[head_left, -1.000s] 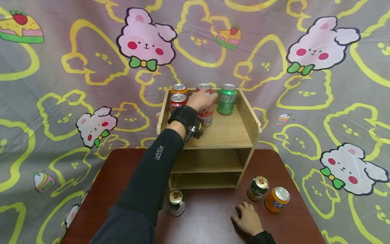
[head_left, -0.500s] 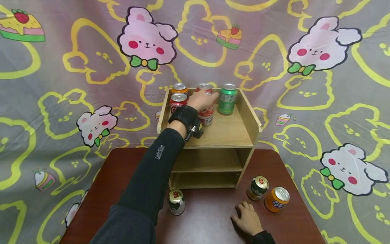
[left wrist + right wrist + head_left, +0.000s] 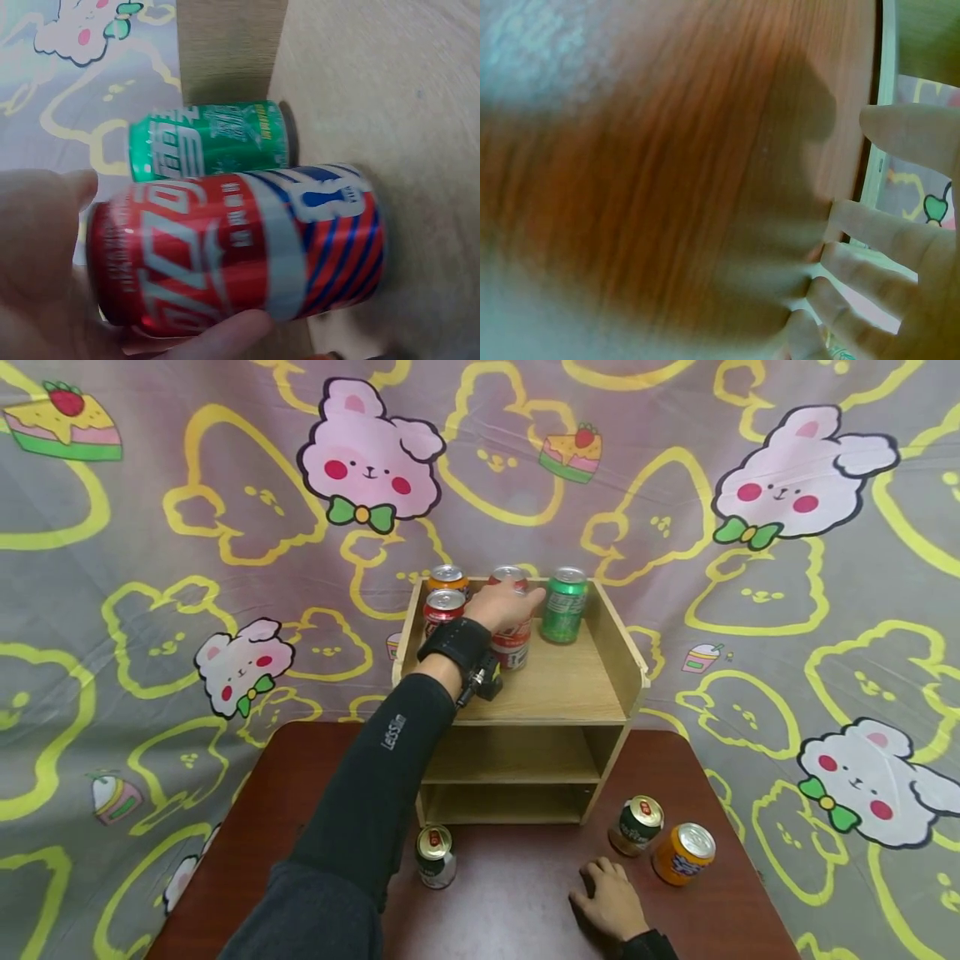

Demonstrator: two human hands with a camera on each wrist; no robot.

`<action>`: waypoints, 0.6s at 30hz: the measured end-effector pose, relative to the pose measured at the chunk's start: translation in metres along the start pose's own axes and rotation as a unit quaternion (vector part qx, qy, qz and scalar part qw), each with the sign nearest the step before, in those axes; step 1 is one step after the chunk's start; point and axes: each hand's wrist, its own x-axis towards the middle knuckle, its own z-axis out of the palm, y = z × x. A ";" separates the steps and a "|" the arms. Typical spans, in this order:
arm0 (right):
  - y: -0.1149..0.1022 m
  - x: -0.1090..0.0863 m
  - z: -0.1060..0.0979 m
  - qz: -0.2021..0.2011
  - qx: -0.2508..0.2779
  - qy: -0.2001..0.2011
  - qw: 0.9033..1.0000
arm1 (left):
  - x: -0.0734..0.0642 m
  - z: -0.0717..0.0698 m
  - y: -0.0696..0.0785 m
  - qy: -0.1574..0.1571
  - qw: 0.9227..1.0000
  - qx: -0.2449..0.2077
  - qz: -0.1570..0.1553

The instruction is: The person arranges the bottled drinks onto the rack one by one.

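My left hand (image 3: 504,606) reaches onto the top shelf and grips a red and white Coca-Cola can (image 3: 513,652) near its upper end. In the left wrist view, fingers lie along the near side of this Coca-Cola can (image 3: 247,247), its base at the shelf board. Behind the hand shows the top of another red can (image 3: 508,575). To the right stands a green can (image 3: 565,604). An orange can (image 3: 447,578) and a red can (image 3: 444,607) are on the left. My right hand (image 3: 611,900) rests on the table with relaxed fingers, holding nothing.
The wooden shelf unit (image 3: 517,753) stands on a dark red-brown table (image 3: 510,910). One dark can with a gold top (image 3: 435,857) stands before it; another dark can (image 3: 636,827) and an orange Fanta can (image 3: 683,855) are right. A patterned cloth (image 3: 247,443) hangs behind.
The head view has shifted very slightly. Both hands and the cans stay essentially where they were, with the left hand still at the Coca-Cola can.
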 end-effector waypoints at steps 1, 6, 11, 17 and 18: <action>-0.001 0.000 0.000 0.001 0.000 -0.001 1.000 | -0.001 -0.001 0.001 0.003 1.000 0.007 0.006; -0.002 0.001 0.001 0.005 -0.003 -0.002 1.000 | -0.008 -0.014 0.005 0.017 0.999 0.017 0.038; -0.001 0.001 0.003 0.010 -0.003 -0.004 1.000 | -0.019 -0.032 0.002 0.008 0.998 0.014 0.056; -0.002 0.001 0.002 0.003 -0.005 -0.002 1.000 | -0.042 -0.047 -0.012 0.044 0.991 0.049 0.116; -0.002 0.000 0.002 0.001 -0.006 -0.001 1.000 | -0.048 -0.049 -0.015 0.046 0.990 0.052 0.124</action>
